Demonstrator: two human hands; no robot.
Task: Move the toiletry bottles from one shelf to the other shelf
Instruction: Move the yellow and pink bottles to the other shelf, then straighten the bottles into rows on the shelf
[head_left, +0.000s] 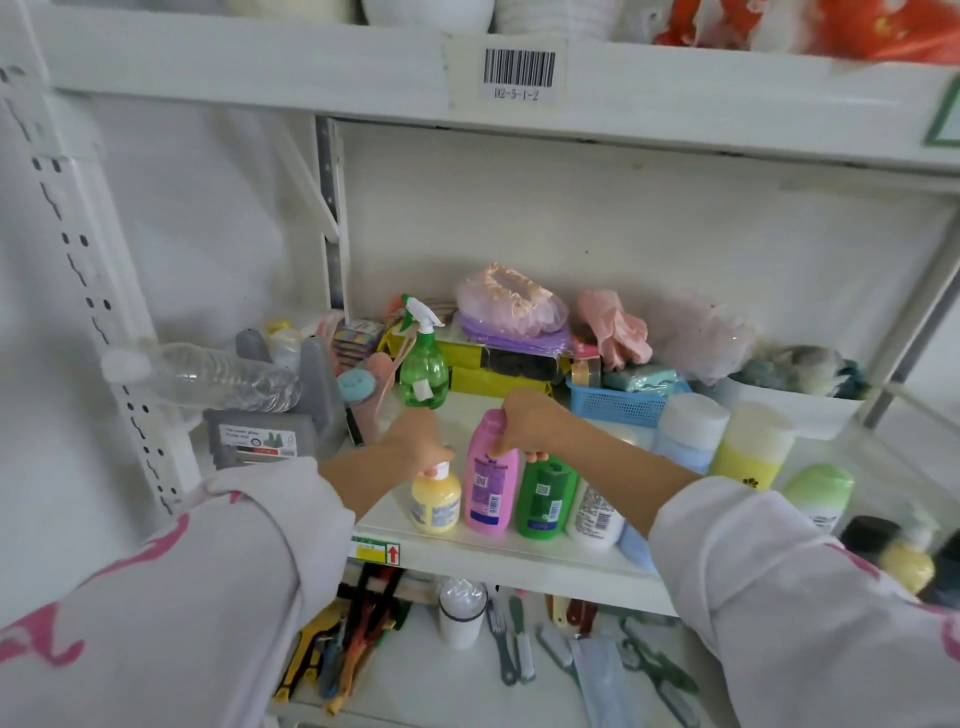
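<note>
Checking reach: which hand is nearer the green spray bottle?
Left. The left hand sits just below the green spray bottle; the right hand is farther right, gripping the pink bottle.

— Along the front edge of the white metal shelf (493, 558)?
— Left to right: yellow pump bottle (435, 501), pink plastic bottle (491, 480), green plastic bottle (546, 499), white labelled bottle (595, 514).
— Behind them?
— Green spray bottle (423, 371) at left rear, blue plastic basket (618, 402) at right.

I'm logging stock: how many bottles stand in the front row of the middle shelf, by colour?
Yellow: 1
Pink: 1
Green: 1
White: 1
Total: 4, counting only the row at the hands; bottles farther right are left out.
</note>
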